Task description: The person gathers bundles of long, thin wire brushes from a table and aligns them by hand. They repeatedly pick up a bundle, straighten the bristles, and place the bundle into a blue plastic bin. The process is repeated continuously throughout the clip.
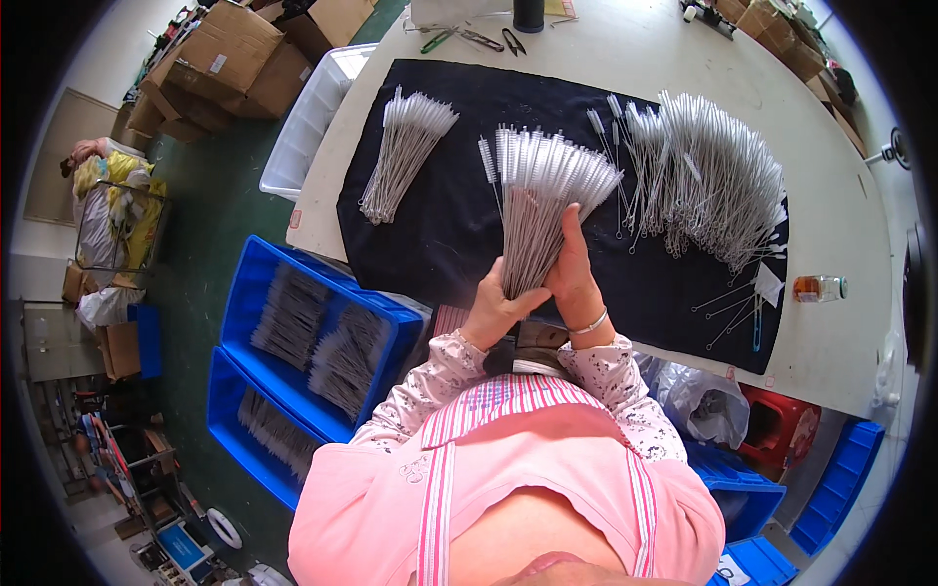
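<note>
A thick bundle of thin wire-handled brushes [535, 220] with white bristle heads stands between my hands, heads pointing away from me. My left hand [500, 308] is closed round the lower wire ends. Along the right side of the bundle, my right hand [576, 278] grips it, thumb up and the other fingers mostly hidden behind the wires. A smaller bunch of brushes [403, 156] lies to the left on the black cloth [445, 259]. To the right spreads a big heap of similar brushes [699, 176].
Several loose brushes and a blue-handled one [756, 322] lie at the cloth's right corner, near a small glass jar [819, 288]. Snips [512, 41] and other tools sit at the table's far edge. Blue bins [252, 293] of brushes stand at lower left.
</note>
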`<state>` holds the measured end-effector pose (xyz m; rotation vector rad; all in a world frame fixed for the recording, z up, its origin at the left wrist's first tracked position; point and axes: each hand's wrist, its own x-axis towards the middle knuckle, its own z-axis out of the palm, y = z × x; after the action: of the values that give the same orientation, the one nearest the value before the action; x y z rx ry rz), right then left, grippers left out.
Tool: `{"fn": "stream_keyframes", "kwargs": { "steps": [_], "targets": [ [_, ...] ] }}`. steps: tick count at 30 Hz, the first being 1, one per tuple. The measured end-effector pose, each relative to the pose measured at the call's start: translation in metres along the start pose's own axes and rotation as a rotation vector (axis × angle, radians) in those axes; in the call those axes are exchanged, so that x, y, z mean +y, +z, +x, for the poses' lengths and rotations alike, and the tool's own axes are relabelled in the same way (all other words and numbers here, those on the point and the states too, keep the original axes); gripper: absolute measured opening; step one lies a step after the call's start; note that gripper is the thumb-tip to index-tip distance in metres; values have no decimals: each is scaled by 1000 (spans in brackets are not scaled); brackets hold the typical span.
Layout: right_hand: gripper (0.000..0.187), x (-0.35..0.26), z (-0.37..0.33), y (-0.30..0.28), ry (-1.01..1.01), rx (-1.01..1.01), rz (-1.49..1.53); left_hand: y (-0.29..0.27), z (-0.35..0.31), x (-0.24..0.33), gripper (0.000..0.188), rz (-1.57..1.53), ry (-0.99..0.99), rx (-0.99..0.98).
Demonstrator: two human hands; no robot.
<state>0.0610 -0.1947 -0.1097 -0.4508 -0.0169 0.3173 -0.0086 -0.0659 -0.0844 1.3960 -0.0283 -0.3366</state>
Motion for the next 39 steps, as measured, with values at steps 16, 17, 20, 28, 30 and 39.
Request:
{"fn": "stream_keyframes", "kwargs": {
  "steps": [16, 17, 20, 28, 30, 39],
  "targets": [
    [45, -9, -23, 58, 266, -58, -77, -43, -4, 49, 64, 233, -120, -434],
    [45, -11, -25, 60, 257, -26, -88, -58, 5, 64, 69, 419, -143, -358],
    [43, -13, -23, 62, 290, -23, -80, -97, 53, 73, 90, 1098, 219, 549],
    [40, -4, -26, 45, 324, 47, -134, -164, 162, 47, 104, 1542, -237, 683],
    [39, 0, -22, 44, 326, 40, -144, -177, 168, 38, 71, 1534, -215, 713],
    [38, 10, -21, 52, 323, 118, -240, -204, 196, 48, 49, 1239, -367, 652]
  ]
}}
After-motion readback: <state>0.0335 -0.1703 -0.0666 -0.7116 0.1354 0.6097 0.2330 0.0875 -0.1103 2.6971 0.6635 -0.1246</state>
